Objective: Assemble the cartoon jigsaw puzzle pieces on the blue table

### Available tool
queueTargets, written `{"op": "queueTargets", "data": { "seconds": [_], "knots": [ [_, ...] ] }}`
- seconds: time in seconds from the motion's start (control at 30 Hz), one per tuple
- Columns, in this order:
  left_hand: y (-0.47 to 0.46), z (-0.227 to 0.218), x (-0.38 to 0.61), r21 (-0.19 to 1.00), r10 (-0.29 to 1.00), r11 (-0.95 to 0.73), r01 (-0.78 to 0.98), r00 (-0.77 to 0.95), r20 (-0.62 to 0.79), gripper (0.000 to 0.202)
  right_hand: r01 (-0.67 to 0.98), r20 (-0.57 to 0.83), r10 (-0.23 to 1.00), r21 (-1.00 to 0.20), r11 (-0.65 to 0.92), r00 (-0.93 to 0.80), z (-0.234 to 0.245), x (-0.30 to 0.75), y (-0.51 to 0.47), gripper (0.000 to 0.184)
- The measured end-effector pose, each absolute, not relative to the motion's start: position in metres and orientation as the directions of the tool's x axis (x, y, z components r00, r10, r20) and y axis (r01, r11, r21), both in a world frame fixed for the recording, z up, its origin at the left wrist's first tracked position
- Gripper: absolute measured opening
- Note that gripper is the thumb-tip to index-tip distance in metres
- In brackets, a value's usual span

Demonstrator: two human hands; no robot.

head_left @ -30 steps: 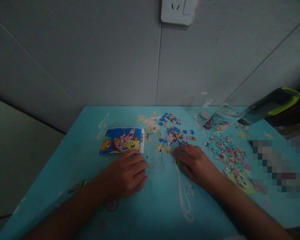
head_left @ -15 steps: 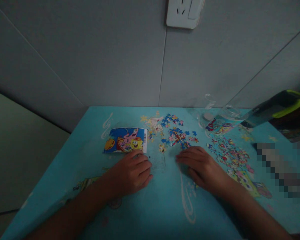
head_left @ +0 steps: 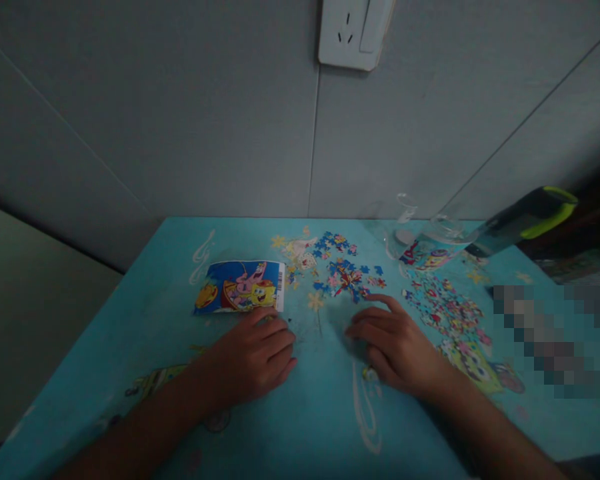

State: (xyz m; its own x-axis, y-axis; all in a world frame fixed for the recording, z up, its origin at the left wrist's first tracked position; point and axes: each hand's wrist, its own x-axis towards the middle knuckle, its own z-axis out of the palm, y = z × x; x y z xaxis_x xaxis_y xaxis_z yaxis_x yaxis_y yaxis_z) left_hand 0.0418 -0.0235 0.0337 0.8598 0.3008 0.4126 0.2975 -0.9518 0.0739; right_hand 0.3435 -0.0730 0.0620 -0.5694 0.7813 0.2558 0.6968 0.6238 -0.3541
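My left hand (head_left: 263,350) rests palm down on the table, its fingers bent and close together. Its index finger meets the lower right corner of a picture packet (head_left: 243,287) with cartoon figures on blue; whatever the fingers may hold is hidden. My right hand (head_left: 393,340) has its fingers apart, the index finger stretched to the near edge of a pile of blue and mixed-colour jigsaw pieces (head_left: 350,275). Nothing shows in its grasp. More loose jigsaw pieces (head_left: 445,303) lie spread to the right of that hand.
A clear plastic jar (head_left: 437,250) with a printed label lies at the back right, beside a dark bottle-like object (head_left: 523,223) with a lime-green edge. The table (head_left: 320,413) has a turquoise printed cover and stands against a grey wall (head_left: 230,133) with a socket (head_left: 353,33).
The view has shifted slightly. My right index finger has lifted away from the other fingers and stretched toward the jigsaw pieces. My left hand keeps its place by the packet.
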Motion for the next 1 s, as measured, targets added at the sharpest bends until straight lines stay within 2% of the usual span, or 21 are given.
{"op": "queueTargets", "data": {
  "seconds": [0.17,0.3,0.4,0.5,0.57,0.63,0.73,0.87,1.0],
  "knots": [
    [-0.024,0.033,0.041,0.061,0.291,-0.954,0.295,0.851,0.436,0.009,0.79,0.27,0.858,-0.341,0.509,-0.436,0.056,0.363,-0.063,0.034],
    [-0.024,0.034,0.041,0.064,0.281,-0.957,0.283,0.853,0.44,0.01,0.809,0.236,0.853,-0.277,0.518,-0.465,0.055,0.364,-0.061,0.038],
    [-0.024,0.034,0.042,0.063,0.283,-0.957,0.285,0.852,0.441,0.01,0.751,0.243,0.82,-0.331,0.572,-0.518,0.057,0.367,-0.065,0.036],
    [-0.024,0.035,0.041,0.063,0.281,-0.957,0.283,0.849,0.448,0.01,0.727,0.324,0.826,-0.396,0.562,-0.461,0.057,0.376,-0.065,0.031],
    [-0.024,0.034,0.041,0.063,0.285,-0.956,0.287,0.851,0.44,0.01,0.769,0.354,0.853,-0.39,0.507,-0.383,0.055,0.382,-0.062,0.03],
    [-0.024,0.034,0.04,0.065,0.288,-0.955,0.289,0.855,0.431,0.01,0.817,0.327,0.877,-0.35,0.459,-0.352,0.053,0.386,-0.059,0.03],
    [-0.024,0.033,0.04,0.073,0.284,-0.957,0.281,0.857,0.43,0.01,0.834,0.247,0.885,-0.307,0.459,-0.396,0.054,0.385,-0.057,0.033],
    [-0.025,0.031,0.04,0.069,0.286,-0.956,0.285,0.853,0.437,0.009,0.782,0.191,0.863,-0.367,0.505,-0.468,0.058,0.375,-0.064,0.033],
    [-0.025,0.029,0.039,0.08,0.296,-0.954,0.289,0.862,0.411,0.01,0.752,0.237,0.852,-0.401,0.523,-0.466,0.054,0.37,-0.066,0.029]
  ]
}}
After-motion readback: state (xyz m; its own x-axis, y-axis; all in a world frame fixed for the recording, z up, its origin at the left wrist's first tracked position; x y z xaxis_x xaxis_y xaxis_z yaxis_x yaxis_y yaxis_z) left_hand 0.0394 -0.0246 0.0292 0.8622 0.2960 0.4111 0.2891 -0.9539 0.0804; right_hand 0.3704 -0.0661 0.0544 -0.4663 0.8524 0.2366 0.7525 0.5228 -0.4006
